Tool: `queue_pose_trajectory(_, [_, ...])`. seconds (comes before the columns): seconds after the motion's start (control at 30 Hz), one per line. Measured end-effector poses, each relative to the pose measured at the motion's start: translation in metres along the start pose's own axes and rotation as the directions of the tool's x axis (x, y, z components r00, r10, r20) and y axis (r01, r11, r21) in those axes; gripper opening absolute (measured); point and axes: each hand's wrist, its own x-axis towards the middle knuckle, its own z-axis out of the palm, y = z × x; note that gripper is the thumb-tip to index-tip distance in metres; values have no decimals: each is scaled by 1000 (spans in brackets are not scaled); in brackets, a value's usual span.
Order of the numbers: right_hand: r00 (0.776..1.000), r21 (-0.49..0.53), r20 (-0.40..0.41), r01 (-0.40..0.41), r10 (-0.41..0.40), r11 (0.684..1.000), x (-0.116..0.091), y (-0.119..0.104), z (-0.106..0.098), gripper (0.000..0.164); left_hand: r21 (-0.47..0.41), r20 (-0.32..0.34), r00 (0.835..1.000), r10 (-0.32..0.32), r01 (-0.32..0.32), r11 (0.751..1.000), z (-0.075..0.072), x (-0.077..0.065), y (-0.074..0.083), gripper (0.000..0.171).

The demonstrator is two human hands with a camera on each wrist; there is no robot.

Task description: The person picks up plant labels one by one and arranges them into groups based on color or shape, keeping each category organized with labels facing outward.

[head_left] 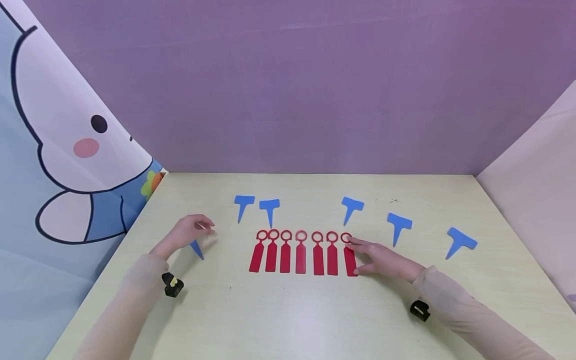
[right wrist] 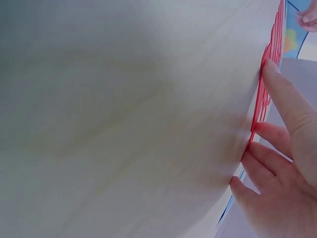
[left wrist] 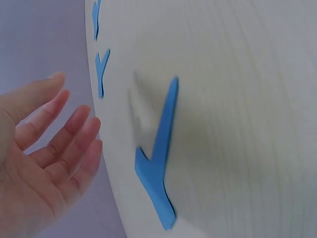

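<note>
Several flat red tags [head_left: 300, 257], each with a ring at its top end, lie in a row across the middle of the table. My right hand [head_left: 382, 259] is at the rightmost red tag [head_left: 349, 262], its fingers extended by the ring and its thumb at the lower corner. In the right wrist view the thumb [right wrist: 287, 94] touches the tag's edge. My left hand [head_left: 188, 232] is raised above a blue T-shaped plant label [left wrist: 161, 158], with loosely bent fingers and nothing between them. In the head view that hand hides the label's top.
Beyond the red row lie more blue T-shaped labels: two at left [head_left: 244, 201] [head_left: 270, 205], one behind the row's right end [head_left: 352, 204], and two farther right [head_left: 399, 222] [head_left: 461, 240]. A purple backdrop [head_left: 315, 100] rises at the table's far edge, with a cartoon-printed cloth [head_left: 58, 125] on the left.
</note>
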Motion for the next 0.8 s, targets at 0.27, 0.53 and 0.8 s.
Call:
queue_pose_trajectory(0.27, [1000, -13, -11, 11, -11, 1000, 0, 1, 0, 67, 1, -24, 999, -25, 25, 1000, -6, -8, -14, 26])
queue_pose_trajectory(0.53, [1000, -2, -1, 8, -8, 1000, 0, 0, 0, 66, -43, -19, 996, -92, 91, 995, -10, -14, -28, 28])
queue_pose_trajectory(0.8, [1000, -3, 2, 2, -2, 1000, 0, 0, 0, 66, -42, -12, 989, -148, 148, 988, -13, -22, -37, 35])
